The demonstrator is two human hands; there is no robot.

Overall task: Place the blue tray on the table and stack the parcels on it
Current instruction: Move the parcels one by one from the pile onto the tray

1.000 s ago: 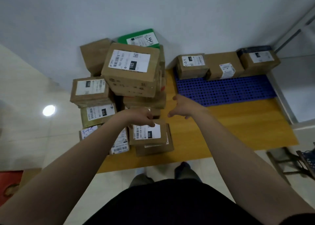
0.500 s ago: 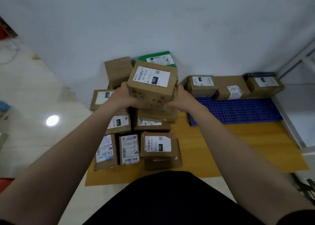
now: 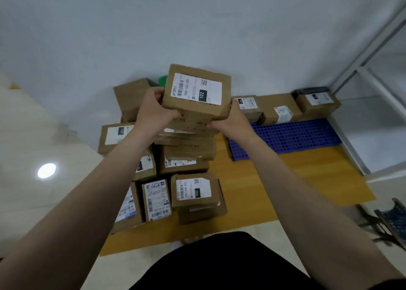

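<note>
I hold a brown cardboard parcel labelled 102 [image 3: 195,94] between both hands, lifted above a pile of several parcels [image 3: 186,157] on the left half of the wooden table [image 3: 285,179]. My left hand [image 3: 153,111] grips its left side and my right hand [image 3: 230,122] grips its lower right corner. The blue perforated tray [image 3: 285,135] lies flat on the table to the right, against the wall. Three parcels [image 3: 281,109] stand in a row along the tray's far edge. A parcel labelled 032 [image 3: 193,190] lies near the table's front.
A green parcel [image 3: 162,80] peeks out behind the held box. A white metal shelf frame [image 3: 373,69] stands at the right. A dark folded rack [image 3: 386,221] lies on the floor by the table's right front corner. The wall runs right behind the table.
My hands went from near the low 032 parcel up to the 102 parcel on top of the pile, took hold of it and lifted it clear of the stack.
</note>
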